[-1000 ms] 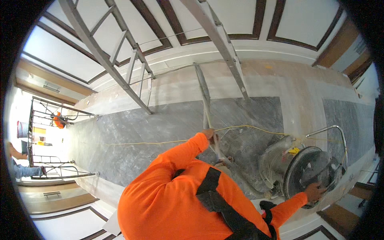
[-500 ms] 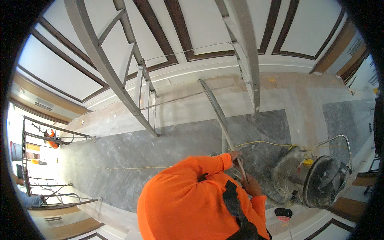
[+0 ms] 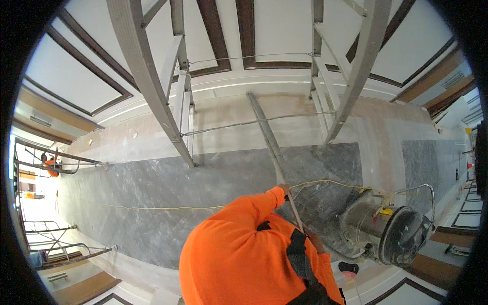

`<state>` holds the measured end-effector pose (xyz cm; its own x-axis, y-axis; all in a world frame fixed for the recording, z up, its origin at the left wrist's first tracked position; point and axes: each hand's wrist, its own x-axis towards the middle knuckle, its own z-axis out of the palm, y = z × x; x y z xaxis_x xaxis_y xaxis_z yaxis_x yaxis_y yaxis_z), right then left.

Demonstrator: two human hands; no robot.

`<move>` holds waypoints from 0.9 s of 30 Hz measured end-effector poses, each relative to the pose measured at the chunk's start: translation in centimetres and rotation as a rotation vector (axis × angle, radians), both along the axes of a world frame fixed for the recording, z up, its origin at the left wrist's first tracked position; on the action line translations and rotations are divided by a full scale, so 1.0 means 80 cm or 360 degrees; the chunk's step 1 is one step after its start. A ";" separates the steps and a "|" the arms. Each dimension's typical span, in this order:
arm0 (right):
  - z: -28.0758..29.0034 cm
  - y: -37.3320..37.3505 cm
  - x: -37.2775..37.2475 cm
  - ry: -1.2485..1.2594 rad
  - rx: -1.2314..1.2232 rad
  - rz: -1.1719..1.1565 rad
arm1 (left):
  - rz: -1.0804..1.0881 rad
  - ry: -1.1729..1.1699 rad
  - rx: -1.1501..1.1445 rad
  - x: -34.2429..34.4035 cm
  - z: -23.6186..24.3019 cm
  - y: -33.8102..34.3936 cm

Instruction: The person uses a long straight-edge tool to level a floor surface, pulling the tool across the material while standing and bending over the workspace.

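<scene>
A long grey vacuum wand (image 3: 293, 206) runs from my body out across the floor. Its wider grey far part (image 3: 265, 127) reaches between the legs of a metal ladder (image 3: 170, 114). Around the wand, ahead of my chest, my left hand (image 3: 284, 189) is closed. My right hand (image 3: 314, 239) is closer to me at the wand's near end, its fingers partly hidden behind the wand and my orange sleeve. To my right stands a dusty drum-shaped vacuum (image 3: 363, 223) with a black round end and a bent metal handle; a hose runs low beside it.
A yellow cord (image 3: 325, 181) crosses the dusty grey floor (image 3: 142, 185). Wires join the ladder's two sides at two heights. A black and pink brush head (image 3: 348, 268) lies near the right wall. Scaffold frames (image 3: 56, 162) stand far left, with another person in orange beside them.
My left hand is farther forward and left, so my hands are wider apart on the wand. The wand's far end has shifted left between the ladder legs. The view has turned slightly.
</scene>
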<state>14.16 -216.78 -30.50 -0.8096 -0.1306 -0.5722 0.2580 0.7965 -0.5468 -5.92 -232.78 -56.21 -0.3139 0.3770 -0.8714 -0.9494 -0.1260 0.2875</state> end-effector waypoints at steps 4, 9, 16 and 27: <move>-0.012 0.001 -0.008 0.0001 0.0053 0.0060 | 0.0204 -0.0132 -0.0107 0.002 0.008 0.000; -0.018 -0.006 -0.021 0.0006 0.0084 0.0160 | 0.0238 -0.0189 -0.0232 0.004 0.032 -0.032; -0.054 -0.032 -0.045 0.0029 0.0235 0.0337 | -0.0001 0.0152 -0.0192 -0.009 0.001 -0.113; -0.071 -0.057 -0.061 0.0140 0.0483 0.0521 | 0.0305 -0.0089 -0.0073 -0.025 -0.133 -0.120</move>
